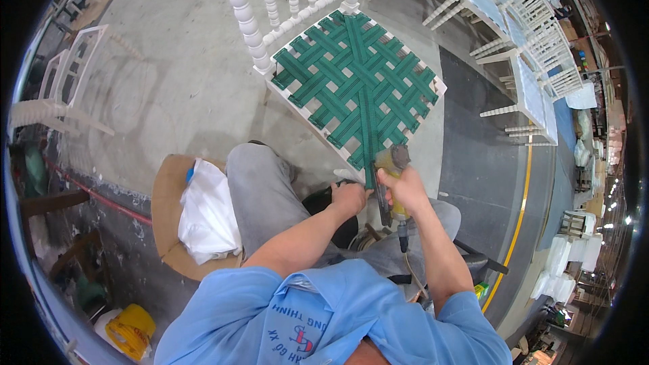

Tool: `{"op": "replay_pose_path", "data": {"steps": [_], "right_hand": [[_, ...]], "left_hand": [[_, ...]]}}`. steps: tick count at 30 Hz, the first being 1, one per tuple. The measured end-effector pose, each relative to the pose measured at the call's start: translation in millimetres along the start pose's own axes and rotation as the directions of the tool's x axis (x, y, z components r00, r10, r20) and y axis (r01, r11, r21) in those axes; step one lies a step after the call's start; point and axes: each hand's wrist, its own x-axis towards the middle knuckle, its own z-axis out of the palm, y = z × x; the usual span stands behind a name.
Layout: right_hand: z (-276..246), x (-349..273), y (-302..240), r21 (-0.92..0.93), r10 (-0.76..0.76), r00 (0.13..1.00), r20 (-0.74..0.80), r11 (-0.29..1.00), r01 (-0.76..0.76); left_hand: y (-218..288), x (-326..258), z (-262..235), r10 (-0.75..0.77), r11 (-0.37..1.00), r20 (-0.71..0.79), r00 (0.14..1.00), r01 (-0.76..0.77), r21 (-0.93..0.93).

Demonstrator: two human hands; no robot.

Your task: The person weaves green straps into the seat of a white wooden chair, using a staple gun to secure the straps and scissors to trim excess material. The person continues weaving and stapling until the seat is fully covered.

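A white wooden chair (307, 113) with turned spindles stands before me, its seat woven with green webbing (331, 67). One long green strap (366, 118) runs diagonally over the weave to the near corner of the seat. My left hand (348, 198) is closed on the loose end of this strap, just below that corner. In my right hand (405, 189) is a yellow and dark grey air staple gun (393, 161), gripped by its body with its head beside the near corner. A hose (411, 267) trails from its lower end. Whether the gun touches the frame cannot be seen.
A cardboard box (172, 213) holding a white plastic bag (209, 220) stands left of my leg. White chairs (534, 94) line the right side, beyond a dark floor strip. Another white chair frame (67, 88) lies at the left. A yellow bag (130, 331) sits lower left.
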Motion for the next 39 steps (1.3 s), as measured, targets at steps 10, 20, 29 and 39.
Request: {"op": "replay_pose_path", "data": {"steps": [10,20,29,39], "right_hand": [[7,-3,2,0.002,-0.024,1.000,0.019,1.000,0.024],[-56,-51,10,0.219,-0.059,0.986,-0.159,0.971,0.093],[-36,-36,19,0.226,-0.011,0.999,-0.031,0.974,0.018],[-17,-7,0,0.107,0.017,1.000,-0.014,0.994,-0.015]], "left_hand": [[4,2,-10,-0.051,0.999,0.190,0.980,0.053,-0.007],[6,-16,-67,0.142,0.584,0.144,0.979,0.035,-0.811],[15,51,-142,0.090,0.520,0.191,0.978,0.117,-0.846],[1,67,-127,0.117,0.508,0.209,0.971,0.122,-0.853]]}}
